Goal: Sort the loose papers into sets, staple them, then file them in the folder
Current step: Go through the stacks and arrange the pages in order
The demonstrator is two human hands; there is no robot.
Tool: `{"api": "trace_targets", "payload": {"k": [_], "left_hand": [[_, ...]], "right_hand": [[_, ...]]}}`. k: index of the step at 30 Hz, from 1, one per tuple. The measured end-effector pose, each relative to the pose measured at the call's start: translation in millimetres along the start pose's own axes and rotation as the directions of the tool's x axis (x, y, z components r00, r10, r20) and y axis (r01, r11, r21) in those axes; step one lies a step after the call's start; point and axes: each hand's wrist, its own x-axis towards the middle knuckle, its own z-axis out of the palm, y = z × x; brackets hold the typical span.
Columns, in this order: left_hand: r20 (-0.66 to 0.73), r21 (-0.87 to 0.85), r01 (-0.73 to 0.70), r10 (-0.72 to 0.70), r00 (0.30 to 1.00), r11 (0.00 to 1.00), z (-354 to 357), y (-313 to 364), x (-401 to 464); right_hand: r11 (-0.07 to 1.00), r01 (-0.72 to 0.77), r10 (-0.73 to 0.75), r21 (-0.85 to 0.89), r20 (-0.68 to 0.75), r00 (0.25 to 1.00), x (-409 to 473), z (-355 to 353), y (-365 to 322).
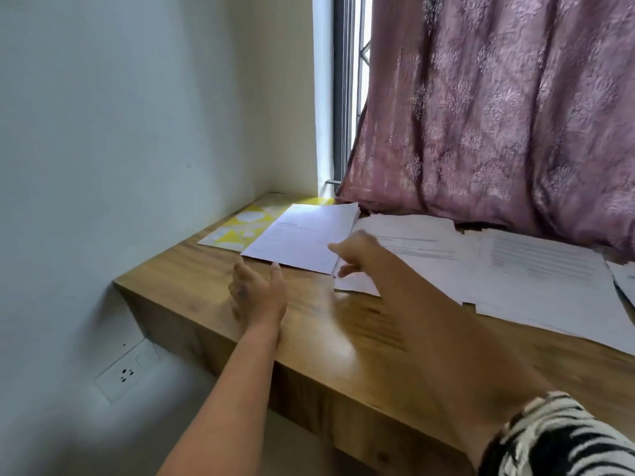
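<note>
- Arms reach forward over a wooden desk [343, 341]; the left hand [256, 292] hovers thumb-up, fingers straight and together, just short of the near edge of a set of papers [302, 235].
- The right hand [357, 250] stretches further, lying across the right edge of that set, where it meets the loose papers [515, 269] spread over the right of the desk.
- The right hand is motion-blurred and its fingertips are hard to make out; whether it grips a sheet or only touches one I cannot tell.
- The left hand is released and holds nothing.
- The set lies partly on a yellow patterned folder [247, 221] in the far left corner of the desk.
- A mauve curtain [498, 115] hangs over the far edge of the loose papers, hiding it; a striped sleeve [556, 441] is cut off at the bottom right.
</note>
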Motion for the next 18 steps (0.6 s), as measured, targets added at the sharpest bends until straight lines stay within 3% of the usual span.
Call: {"api": "trace_targets", "payload": {"k": [2, 4, 6, 8, 10, 13, 16, 18], "left_hand": [[0.007, 0.142, -0.008, 0.007, 1.000, 0.990, -1, 3, -1], [0.048, 0.329, -0.198, 0.193, 0.980, 0.923, 4, 12, -11], [0.162, 0.371, -0.448, 0.419, 0.894, 0.813, 21, 26, -23], [0.302, 0.333, -0.492, 0.403, 0.864, 0.804, 38, 42, -39], [0.388, 0.397, -0.434, 0.281, 0.878, 0.809, 58, 60, -51], [0.399, 0.457, -0.348, 0.161, 0.903, 0.819, 80, 87, -63], [0.404, 0.306, -0.055, -0.077, 0.912, 0.951, 87, 111, -58], [0.412, 0.186, 0.085, -0.156, 0.898, 0.979, 88, 120, -51]], "right_hand": [[0.923, 0.064, -0.157, -0.379, -0.220, 0.963, -11, -37, 21], [0.810, 0.033, -0.258, -0.585, -0.306, 0.916, -20, -65, 60], [0.729, -0.010, -0.259, -0.684, -0.289, 0.921, -29, -72, 100], [0.735, 0.010, -0.191, -0.678, -0.192, 0.963, -38, -63, 127], [0.762, 0.041, -0.175, -0.647, -0.144, 0.974, -41, -55, 135], [0.821, 0.030, -0.195, -0.569, -0.231, 0.953, -43, -56, 133], [0.890, 0.046, -0.177, -0.454, -0.251, 0.952, -40, -68, 131], [0.870, 0.046, -0.158, -0.490, -0.188, 0.969, -37, -77, 129]]}}
